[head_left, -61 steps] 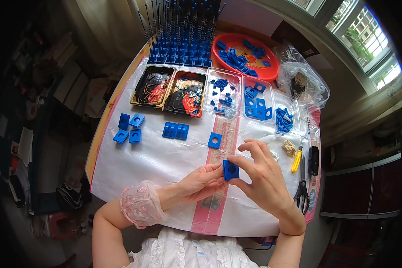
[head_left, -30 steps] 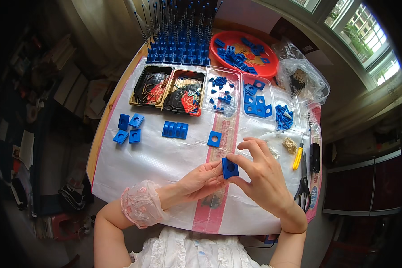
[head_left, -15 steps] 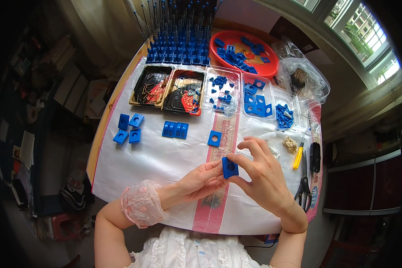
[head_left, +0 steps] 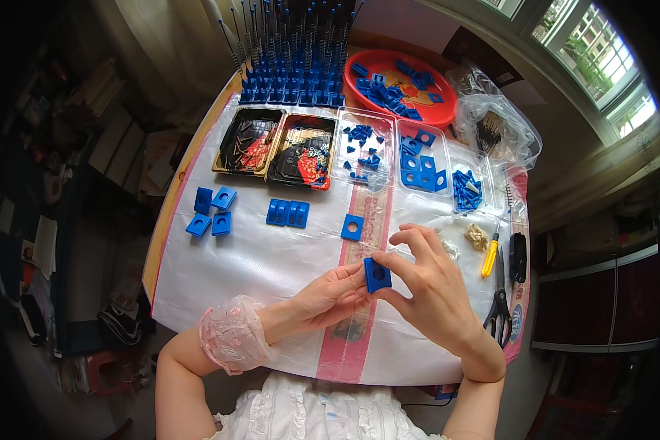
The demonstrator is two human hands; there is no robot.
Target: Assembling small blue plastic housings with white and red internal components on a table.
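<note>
Between my two hands is a blue plastic square piece with a round recess (head_left: 378, 275). My left hand (head_left: 334, 293) pinches its left edge with thumb and fingers. My right hand (head_left: 433, 293) grips its top and bottom corners between index finger and thumb, the other fingers raised. Just beyond it, a similar blue square plate with a round hole (head_left: 353, 227) lies on the white sheet (head_left: 271, 264). Further left rest two ridged blue pieces (head_left: 287, 213) side by side, and a cluster of several blue holed pieces (head_left: 213, 213).
Along the far side stand black trays of small metal parts (head_left: 301, 158), clear boxes of blue parts (head_left: 424, 165), a red basin (head_left: 447, 103) and a rack of upright springs and rods (head_left: 293, 81). At right lie a yellow-handled screwdriver (head_left: 489, 258), black scissors (head_left: 499, 315) and a plastic bag (head_left: 517, 132).
</note>
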